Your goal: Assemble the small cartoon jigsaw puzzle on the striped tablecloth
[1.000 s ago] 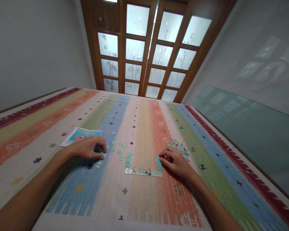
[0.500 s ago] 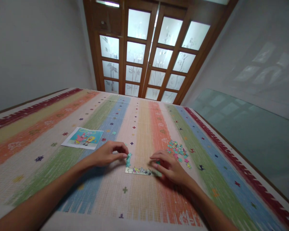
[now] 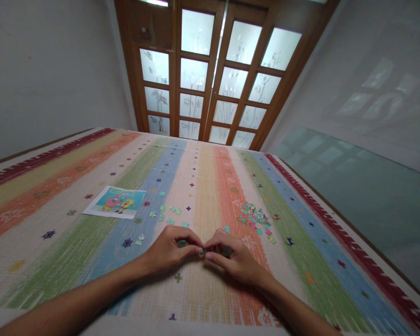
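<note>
My left hand and my right hand meet over the cloth, thumbs and fingertips pinched together. Between the fingertips is a small dark-green puzzle piece, mostly covered, so its print cannot be made out. The joined puzzle edge lies under and behind my hands and is largely hidden. A teal bit shows through the gap in my left fingers, and a teal piece pokes out beyond my right fingers. Loose pale-green and teal pieces are scattered just past my left hand.
A heap of mixed puzzle pieces lies to the right, beyond my right hand. On the left rests a printed cartoon picture. The striped cloth covers the table. Glazed wooden doors stand at the far end.
Both hands have come together from the two sides of the joined puzzle edge and now pinch at one spot. Loose pieces beyond the left hand have come into sight.
</note>
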Demonstrator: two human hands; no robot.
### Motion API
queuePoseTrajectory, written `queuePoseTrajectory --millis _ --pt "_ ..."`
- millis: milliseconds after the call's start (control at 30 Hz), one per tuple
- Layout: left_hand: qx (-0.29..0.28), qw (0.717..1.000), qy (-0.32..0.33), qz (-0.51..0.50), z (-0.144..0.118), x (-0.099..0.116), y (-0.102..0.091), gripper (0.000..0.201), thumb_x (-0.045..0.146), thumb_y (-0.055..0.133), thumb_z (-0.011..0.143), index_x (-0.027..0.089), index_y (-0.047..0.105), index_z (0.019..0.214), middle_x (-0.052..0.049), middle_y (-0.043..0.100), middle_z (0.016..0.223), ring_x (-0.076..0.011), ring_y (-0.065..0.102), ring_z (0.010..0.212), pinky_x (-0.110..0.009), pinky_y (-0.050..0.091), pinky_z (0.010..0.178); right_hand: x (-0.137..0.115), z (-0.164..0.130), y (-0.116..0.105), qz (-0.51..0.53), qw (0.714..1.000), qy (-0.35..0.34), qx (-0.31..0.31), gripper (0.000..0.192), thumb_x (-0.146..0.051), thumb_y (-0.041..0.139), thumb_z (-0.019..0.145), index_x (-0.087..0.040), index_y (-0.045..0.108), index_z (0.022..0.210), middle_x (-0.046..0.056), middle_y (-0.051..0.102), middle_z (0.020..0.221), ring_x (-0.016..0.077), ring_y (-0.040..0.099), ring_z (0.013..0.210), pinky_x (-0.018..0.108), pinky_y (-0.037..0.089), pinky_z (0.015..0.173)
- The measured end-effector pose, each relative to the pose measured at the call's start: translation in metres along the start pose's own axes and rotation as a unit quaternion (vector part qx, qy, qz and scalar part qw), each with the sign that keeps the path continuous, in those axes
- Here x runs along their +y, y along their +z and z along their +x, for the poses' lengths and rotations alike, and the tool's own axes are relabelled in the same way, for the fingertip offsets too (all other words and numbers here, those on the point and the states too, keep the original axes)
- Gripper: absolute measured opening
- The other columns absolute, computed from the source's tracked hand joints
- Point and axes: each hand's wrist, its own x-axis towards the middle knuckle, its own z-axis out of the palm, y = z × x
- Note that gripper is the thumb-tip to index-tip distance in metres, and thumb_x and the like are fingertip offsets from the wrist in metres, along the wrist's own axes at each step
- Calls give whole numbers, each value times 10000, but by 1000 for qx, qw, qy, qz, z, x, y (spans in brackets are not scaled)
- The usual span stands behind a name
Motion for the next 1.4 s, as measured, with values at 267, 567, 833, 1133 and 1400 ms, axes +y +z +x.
queuePoseTrajectory --millis 267,567,833,1133,1400 --pt "-7 996 94 7 -2 -4 4 95 274 748 890 196 762 837 -27 759 808 -149 691 739 -283 527 712 3 3 0 -6 1000 -2 22 79 -290 714 924 -251 782 915 17 718 797 163 642 771 310 474 724" --pt "11 941 246 233 9 -27 -40 152 189 562 999 183 711 968 -78 698 931 -188 635 866 -334 525 770 30 14 -41 -111 969 89 201 218 -355 626 884 -206 785 903 67 750 800 188 615 675 324 476 644" --pt "22 926 266 266 12 -36 -51 153 182 554 997 177 703 963 -77 685 933 -191 626 864 -336 516 779 52 16 -49 -160 967 97 171 220 -345 619 869 -200 785 867 83 786 849 218 682 765 354 526 746" --pt "53 933 213 284 17 -32 -76 196 260 541 994 191 719 953 -88 719 987 -209 661 922 -367 543 852 57 17 -49 -220 966 48 125 196 -277 591 921 -203 771 908 66 730 823 217 634 787 353 498 748" --pt "144 922 133 334 21 -45 -121 269 410 547 955 212 722 907 -69 731 944 -236 672 905 -397 532 908 59 16 -49 -263 957 44 110 188 -224 590 931 -201 775 905 79 681 894 239 618 891 379 482 834"
